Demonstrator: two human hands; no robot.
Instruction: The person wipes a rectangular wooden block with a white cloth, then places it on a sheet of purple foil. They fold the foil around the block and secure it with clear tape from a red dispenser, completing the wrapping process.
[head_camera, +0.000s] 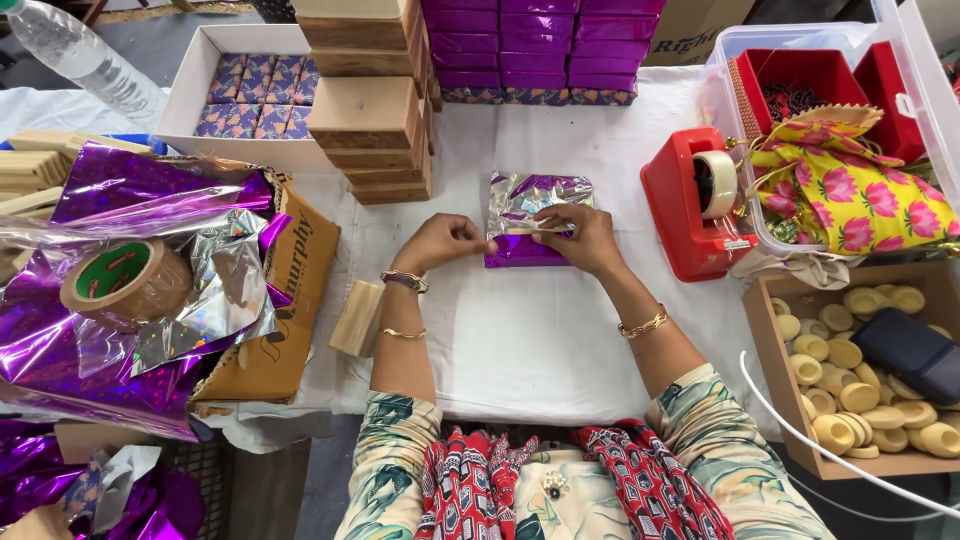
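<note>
Forearms reach forward; my left hand (440, 243) and right hand (580, 238) pinch a tape strip (520, 229) across the purple foil-wrapped box (535, 218), fingers closed.

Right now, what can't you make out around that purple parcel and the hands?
- purple foil parcel, head view: contents hidden by the wrapping; near side covered by the right hand.
- Strip pinched between left hand and right fingers: too thin to identify.
- Water bottle: top cut off by the frame edge.
</note>
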